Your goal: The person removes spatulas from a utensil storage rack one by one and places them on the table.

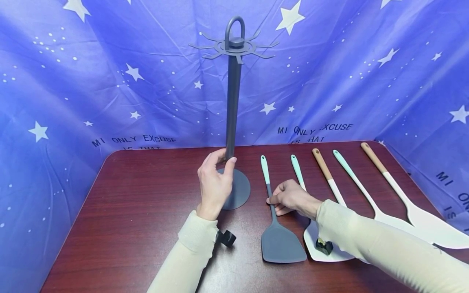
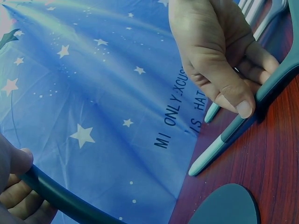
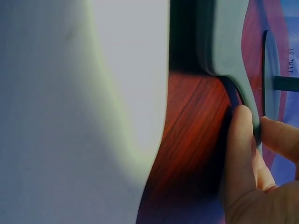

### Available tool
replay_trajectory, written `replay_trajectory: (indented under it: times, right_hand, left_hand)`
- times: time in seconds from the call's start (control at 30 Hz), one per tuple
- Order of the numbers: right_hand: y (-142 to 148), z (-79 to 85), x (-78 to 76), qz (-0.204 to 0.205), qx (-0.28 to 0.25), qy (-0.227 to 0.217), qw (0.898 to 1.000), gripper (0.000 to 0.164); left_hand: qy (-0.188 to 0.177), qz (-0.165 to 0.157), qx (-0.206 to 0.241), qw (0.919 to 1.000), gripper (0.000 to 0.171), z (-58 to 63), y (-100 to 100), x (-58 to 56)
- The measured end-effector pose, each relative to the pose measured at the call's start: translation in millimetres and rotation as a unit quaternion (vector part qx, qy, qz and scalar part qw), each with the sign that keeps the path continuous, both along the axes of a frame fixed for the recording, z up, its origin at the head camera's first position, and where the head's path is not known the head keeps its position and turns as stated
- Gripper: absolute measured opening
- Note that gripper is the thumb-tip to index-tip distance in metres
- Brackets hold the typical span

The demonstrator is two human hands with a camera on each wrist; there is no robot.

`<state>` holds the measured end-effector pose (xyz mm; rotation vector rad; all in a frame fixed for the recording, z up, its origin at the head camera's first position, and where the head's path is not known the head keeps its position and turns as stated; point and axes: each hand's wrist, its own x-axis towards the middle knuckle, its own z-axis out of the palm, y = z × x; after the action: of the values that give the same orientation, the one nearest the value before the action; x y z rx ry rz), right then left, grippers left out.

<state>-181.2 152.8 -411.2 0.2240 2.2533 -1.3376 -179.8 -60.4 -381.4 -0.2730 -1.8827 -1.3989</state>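
My left hand (image 1: pixel 216 179) holds the dark grey pole (image 1: pixel 233 101) of a utensil stand low down, just above its round base (image 1: pixel 239 191). Hooks (image 1: pixel 264 56) radiate from the stand's top below a loop. With thumb and fingers, my right hand (image 1: pixel 293 197) pinches the shaft of a grey spatula (image 1: pixel 282 244) that has a mint handle end. Its wide blade points toward me. In the left wrist view the thumb (image 2: pixel 243 107) lies on that shaft. The right wrist view has fingers (image 3: pixel 243 135) on both sides of it.
Right of the grey spatula lie a white turner with a mint handle (image 1: pixel 297 169), partly under my right arm, then a wooden-handled one (image 1: pixel 322 162), another mint-handled one (image 1: pixel 351 171) and a wooden-handled one (image 1: pixel 377 158). Behind the red-brown table (image 1: pixel 128 228) hangs a blue star-printed cloth (image 1: pixel 165 93).
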Motion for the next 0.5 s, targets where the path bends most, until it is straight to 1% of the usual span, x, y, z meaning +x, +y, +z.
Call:
replay_trajectory:
  times: [0.23,0.5]
  right_hand:
    - [1.7,0.2,-0.9,0.003,-0.001,-0.006,1.000,0.010]
    - [2.7,0.8,-2.0,0.012,-0.002,-0.024,1.000,0.010]
  left_hand:
    - [0.004,0.001,0.001,1.0000,0.017,-0.5,0.3,-0.8]
    - [-0.003,0.005,0.001,1.0000,0.017,1.0,0.4,0.6]
